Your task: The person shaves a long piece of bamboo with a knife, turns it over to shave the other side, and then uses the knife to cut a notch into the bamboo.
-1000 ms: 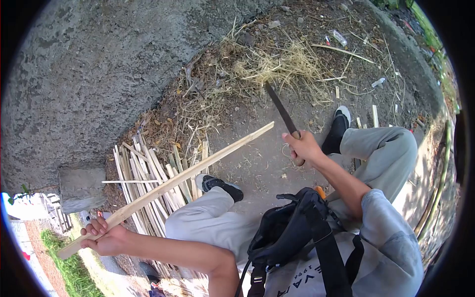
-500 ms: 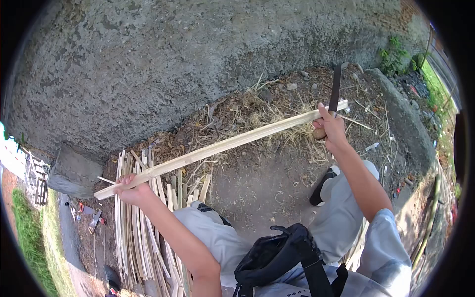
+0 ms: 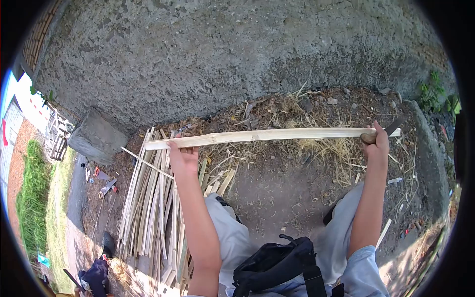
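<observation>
A long pale wooden strip (image 3: 277,134) spans the view nearly level, held out in front of the wall. Near its left end, my left hand (image 3: 185,157) grips it, thumb in front. At the other end my right hand (image 3: 377,140) is closed round the strip and the wooden handle of a large knife (image 3: 394,125), whose dark blade points up and to the right. Many similar strips (image 3: 148,203) lie in a pile on the ground below my left hand.
A rough grey wall (image 3: 237,54) rises ahead, with a concrete block (image 3: 99,137) at its left foot. Straw (image 3: 341,158) and shavings litter the dirt. Handsaws (image 3: 107,188) lie at the left. A low concrete edge (image 3: 433,163) runs along the right.
The strip has swung from a slant to nearly level, as my left hand rose and moved right. My right hand has shifted right and slightly down, and the knife blade has tilted further right.
</observation>
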Demonstrator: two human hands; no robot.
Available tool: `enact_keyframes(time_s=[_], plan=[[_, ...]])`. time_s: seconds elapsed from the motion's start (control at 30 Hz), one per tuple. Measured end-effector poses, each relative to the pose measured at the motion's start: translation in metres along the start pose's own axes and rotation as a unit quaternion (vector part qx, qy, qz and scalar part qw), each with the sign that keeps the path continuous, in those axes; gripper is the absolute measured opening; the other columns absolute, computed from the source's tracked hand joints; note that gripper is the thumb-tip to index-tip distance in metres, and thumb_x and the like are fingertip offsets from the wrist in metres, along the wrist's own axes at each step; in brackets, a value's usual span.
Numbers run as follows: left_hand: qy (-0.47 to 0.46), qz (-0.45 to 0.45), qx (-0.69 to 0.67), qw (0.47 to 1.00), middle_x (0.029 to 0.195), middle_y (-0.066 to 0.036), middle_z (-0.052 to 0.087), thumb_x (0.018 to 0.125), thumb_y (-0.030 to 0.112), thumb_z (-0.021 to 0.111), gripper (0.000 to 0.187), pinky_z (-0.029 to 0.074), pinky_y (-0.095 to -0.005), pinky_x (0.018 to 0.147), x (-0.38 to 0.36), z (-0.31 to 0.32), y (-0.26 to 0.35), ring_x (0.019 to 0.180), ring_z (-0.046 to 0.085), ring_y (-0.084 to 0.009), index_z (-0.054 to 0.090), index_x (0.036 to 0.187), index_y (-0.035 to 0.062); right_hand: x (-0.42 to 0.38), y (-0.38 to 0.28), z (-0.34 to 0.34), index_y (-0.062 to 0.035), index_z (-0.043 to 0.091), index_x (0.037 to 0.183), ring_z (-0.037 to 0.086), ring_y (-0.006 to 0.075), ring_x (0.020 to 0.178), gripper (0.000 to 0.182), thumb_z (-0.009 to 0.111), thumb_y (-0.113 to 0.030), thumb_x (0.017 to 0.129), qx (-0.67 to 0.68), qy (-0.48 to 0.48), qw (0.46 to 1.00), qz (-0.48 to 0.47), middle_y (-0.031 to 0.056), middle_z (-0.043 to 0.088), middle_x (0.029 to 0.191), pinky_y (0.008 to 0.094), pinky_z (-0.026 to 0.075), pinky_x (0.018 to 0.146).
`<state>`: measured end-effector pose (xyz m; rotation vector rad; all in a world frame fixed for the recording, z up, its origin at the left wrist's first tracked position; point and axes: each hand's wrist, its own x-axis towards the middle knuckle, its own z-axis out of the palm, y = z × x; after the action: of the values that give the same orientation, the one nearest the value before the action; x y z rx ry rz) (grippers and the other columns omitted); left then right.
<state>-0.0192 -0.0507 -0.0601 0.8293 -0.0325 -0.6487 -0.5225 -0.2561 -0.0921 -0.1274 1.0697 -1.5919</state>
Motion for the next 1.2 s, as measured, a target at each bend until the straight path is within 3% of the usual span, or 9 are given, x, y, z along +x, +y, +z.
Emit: enact_keyframes(time_s=[0.23,0.33,0.43,0.53,0.73,0.83,0.93,1.07,1.2], plan=[[-0.009,0.154,0.095,0.983,0.109,-0.018,0.051,0.092,0.020,0.062,0.053,0.061,-0.0410,0.064,-0.019,0.005,-0.001,0.084,0.064,-0.0282,0.030,0.129,0.0022,0.027,-0.013,-0.018,-0.0071,0.053,0.110,0.060,0.0212,0.090,0.025,0.063,-0.015,0.089,0.035,-0.023,0.999,-0.006,0.0073,0.059,0.099,0.0421,0.050,0.076],[0.074,0.232,0.134,0.961,0.118,-0.021,0.045,0.092,0.020,0.062,0.059,0.061,-0.0415,0.063,-0.028,0.014,-0.004,0.086,0.063,-0.0286,0.026,0.135,0.0027,0.038,-0.014,-0.026,-0.0068,0.054,0.111,0.061,0.0212,0.090,0.025,0.062,-0.015,0.090,0.036,-0.034,0.999,0.000,0.0075,0.060,0.097,0.0412,0.051,0.076],[0.088,0.209,0.177,0.958,0.129,-0.021,0.037,0.090,0.022,0.065,0.071,0.060,-0.0387,0.061,-0.035,0.024,0.000,0.087,0.062,-0.0296,0.019,0.140,0.0044,0.037,-0.020,-0.032,-0.0052,0.054,0.111,0.062,0.0214,0.088,0.024,0.062,-0.013,0.090,0.013,-0.038,0.999,-0.003,0.0078,0.061,0.094,0.0412,0.052,0.075],[0.041,0.207,0.341,0.916,0.134,-0.023,0.032,0.086,0.024,0.070,0.079,0.057,-0.0353,0.058,-0.031,0.023,-0.004,0.092,0.060,-0.0298,0.015,0.141,0.0069,0.039,-0.026,-0.038,-0.0026,0.054,0.110,0.062,0.0227,0.085,0.023,0.060,-0.013,0.091,-0.004,-0.034,0.998,-0.046,0.0082,0.062,0.093,0.0404,0.052,0.073],[0.021,0.292,0.329,0.898,0.133,-0.028,0.033,0.083,0.017,0.073,0.082,0.055,-0.0353,0.067,-0.033,0.027,-0.022,0.101,0.056,-0.0303,0.015,0.139,0.0028,0.050,-0.037,-0.054,-0.0012,0.058,0.099,0.061,0.0236,0.081,0.017,0.058,-0.017,0.092,-0.008,-0.013,0.998,-0.054,0.0084,0.062,0.089,0.0388,0.052,0.069],[0.071,0.285,0.231,0.927,0.127,-0.027,0.042,0.084,0.007,0.070,0.076,0.056,-0.0378,0.076,-0.040,0.038,-0.029,0.100,0.058,-0.0305,0.015,0.136,-0.0013,0.053,-0.039,-0.059,-0.0017,0.059,0.094,0.060,0.0232,0.080,0.016,0.059,-0.018,0.091,0.004,-0.006,0.998,-0.067,0.0090,0.062,0.085,0.0389,0.052,0.069],[0.018,0.165,0.057,0.984,0.123,-0.028,0.048,0.086,0.000,0.065,0.072,0.057,-0.0391,0.082,-0.030,0.030,-0.031,0.102,0.059,-0.0302,0.013,0.135,-0.0049,0.057,-0.043,-0.062,-0.0024,0.059,0.094,0.060,0.0235,0.080,0.014,0.060,-0.016,0.091,0.032,0.018,0.997,-0.072,0.0090,0.062,0.086,0.0392,0.052,0.071],[-0.098,0.061,-0.027,0.993,0.120,-0.025,0.053,0.092,0.014,0.061,0.047,0.051,-0.0420,0.096,-0.004,0.010,-0.037,0.109,0.058,-0.0315,0.040,0.126,-0.0103,0.042,-0.049,-0.060,-0.0035,0.058,0.097,0.061,0.0242,0.081,0.011,0.059,-0.012,0.090,0.043,0.034,0.996,-0.070,0.0090,0.062,0.089,0.0411,0.053,0.072],[-0.060,0.056,-0.023,0.996,0.116,-0.021,0.056,0.093,0.021,0.061,0.041,0.049,-0.0424,0.099,-0.016,0.025,-0.036,0.110,0.057,-0.0312,0.051,0.119,-0.0090,0.051,-0.054,-0.069,-0.0039,0.055,0.102,0.061,0.0245,0.083,0.014,0.059,-0.012,0.091,0.039,0.031,0.996,-0.067,0.0096,0.062,0.092,0.0428,0.053,0.072]])
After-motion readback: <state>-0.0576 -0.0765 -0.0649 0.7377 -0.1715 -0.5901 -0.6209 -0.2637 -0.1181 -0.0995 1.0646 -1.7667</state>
